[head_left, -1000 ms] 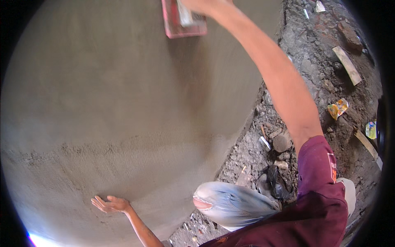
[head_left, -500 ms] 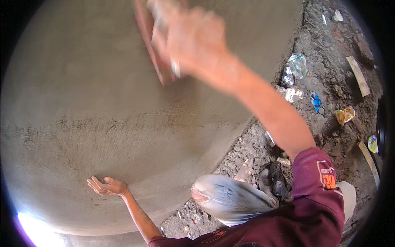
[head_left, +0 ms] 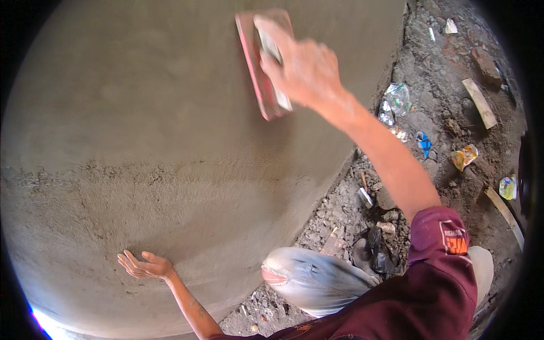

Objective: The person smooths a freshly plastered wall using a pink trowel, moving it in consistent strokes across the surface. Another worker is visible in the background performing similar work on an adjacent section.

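Note:
My right hand [head_left: 310, 72] is wrapped round the pale handle of a plastering float [head_left: 253, 62], a flat rectangular board with a reddish-pink edge. The float lies against a grey plastered wall [head_left: 141, 113], in the smooth upper stretch. Lower on the left, my left hand [head_left: 146, 265] has its fingers stretched out and holds nothing. It is at the plaster's surface; whether the palm touches cannot be made out. A rough, pitted band [head_left: 113, 173] crosses the plaster between the two hands.
Rubble-strewn soil [head_left: 430, 68] runs along the wall's foot on the right. Scattered there are wood strips [head_left: 480, 103], a clear plastic wrapper [head_left: 398, 99], a blue scrap [head_left: 424, 144] and an orange-yellow wrapper [head_left: 464, 157]. My bent knee [head_left: 283, 272] is close to the wall.
My right hand has swept the float to the right across the plaster, and slightly down in the picture. The left hand stays in nearly the same place.

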The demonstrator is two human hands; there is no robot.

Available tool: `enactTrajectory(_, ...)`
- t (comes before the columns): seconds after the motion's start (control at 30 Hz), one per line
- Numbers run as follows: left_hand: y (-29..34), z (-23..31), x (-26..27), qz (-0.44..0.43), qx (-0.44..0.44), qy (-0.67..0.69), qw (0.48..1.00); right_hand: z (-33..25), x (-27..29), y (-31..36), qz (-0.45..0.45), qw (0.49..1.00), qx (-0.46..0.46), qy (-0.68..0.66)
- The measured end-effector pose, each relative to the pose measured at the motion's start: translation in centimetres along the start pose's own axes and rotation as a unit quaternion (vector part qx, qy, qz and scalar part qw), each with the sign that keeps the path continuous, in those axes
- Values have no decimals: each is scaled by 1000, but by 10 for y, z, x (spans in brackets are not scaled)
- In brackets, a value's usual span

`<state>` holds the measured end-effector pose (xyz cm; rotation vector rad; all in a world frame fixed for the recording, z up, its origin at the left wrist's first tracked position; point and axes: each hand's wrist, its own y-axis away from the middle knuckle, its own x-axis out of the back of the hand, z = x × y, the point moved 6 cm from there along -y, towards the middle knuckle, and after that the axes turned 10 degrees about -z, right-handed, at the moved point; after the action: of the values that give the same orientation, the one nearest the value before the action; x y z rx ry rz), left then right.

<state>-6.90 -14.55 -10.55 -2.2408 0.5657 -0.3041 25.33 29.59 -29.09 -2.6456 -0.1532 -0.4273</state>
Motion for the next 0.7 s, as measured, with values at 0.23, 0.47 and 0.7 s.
enactTrajectory(0.23, -7, -5, -2, 3, 3, -15, 1000, 35, 73, -60, 82, 975, -71, -196)
enactTrajectory(0.47, 5, -9, -3, -21, 8, -12, 1000, -63, -71, 94, 43, 980, 192, 38)
enactTrajectory(0.7, -11, 4, -3, -4, 9, 19, 1000, 4, 6, 7, 115, 993, 20, -12)
